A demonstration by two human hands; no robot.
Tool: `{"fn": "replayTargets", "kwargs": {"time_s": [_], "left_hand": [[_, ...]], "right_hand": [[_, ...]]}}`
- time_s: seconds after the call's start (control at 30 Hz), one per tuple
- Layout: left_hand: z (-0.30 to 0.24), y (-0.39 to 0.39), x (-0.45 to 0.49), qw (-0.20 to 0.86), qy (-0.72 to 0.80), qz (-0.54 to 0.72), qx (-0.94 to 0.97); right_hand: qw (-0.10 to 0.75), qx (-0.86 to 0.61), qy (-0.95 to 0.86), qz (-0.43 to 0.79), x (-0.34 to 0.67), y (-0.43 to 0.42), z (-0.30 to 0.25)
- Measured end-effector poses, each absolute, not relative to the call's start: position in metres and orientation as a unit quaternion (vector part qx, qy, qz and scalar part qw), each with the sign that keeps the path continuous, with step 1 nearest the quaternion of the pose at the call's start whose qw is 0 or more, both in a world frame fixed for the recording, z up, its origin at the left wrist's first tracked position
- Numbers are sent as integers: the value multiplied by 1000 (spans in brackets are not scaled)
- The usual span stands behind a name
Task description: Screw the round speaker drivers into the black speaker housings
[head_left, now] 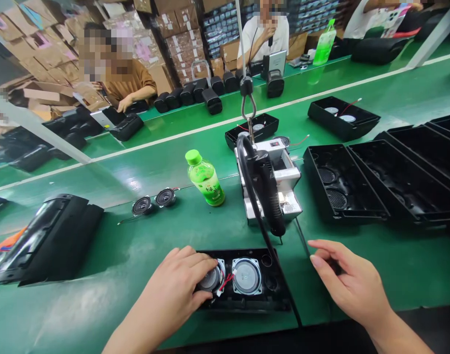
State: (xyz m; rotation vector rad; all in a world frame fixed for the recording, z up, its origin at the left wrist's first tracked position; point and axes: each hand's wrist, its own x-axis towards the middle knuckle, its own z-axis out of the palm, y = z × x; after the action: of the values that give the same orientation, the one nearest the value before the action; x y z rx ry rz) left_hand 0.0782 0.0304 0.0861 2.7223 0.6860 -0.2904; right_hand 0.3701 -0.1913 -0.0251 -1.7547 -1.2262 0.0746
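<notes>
My left hand (181,278) is closed around the left speaker (210,279), its fingers and thumb on opposite edges. That speaker sits inside a black speaker housing (243,304) in front of me, partly hidden by the hand. Beside it in the same housing lies a second speaker (246,276), back side up, with red wires and a white plug between the two. My right hand (348,280) hovers right of the housing, thumb and forefinger apart, other fingers curled. No held thing shows in it. A thin grey rod (301,236) ends near its fingertips.
A black electric screwdriver (267,191) hangs from a hook before a white box (252,211); its cable crosses the housing. A green bottle (206,179) and loose speakers (165,197) stand beyond. Black housings (339,187) line the right; another (63,236) lies left. Co-workers sit across.
</notes>
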Motion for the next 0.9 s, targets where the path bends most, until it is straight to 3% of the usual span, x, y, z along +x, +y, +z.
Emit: {"fn": "replayTargets", "kwargs": {"time_s": [0.9], "left_hand": [[84, 33, 75, 148, 205, -101, 962]], "right_hand": [[452, -750, -481, 34, 373, -201, -35]]}}
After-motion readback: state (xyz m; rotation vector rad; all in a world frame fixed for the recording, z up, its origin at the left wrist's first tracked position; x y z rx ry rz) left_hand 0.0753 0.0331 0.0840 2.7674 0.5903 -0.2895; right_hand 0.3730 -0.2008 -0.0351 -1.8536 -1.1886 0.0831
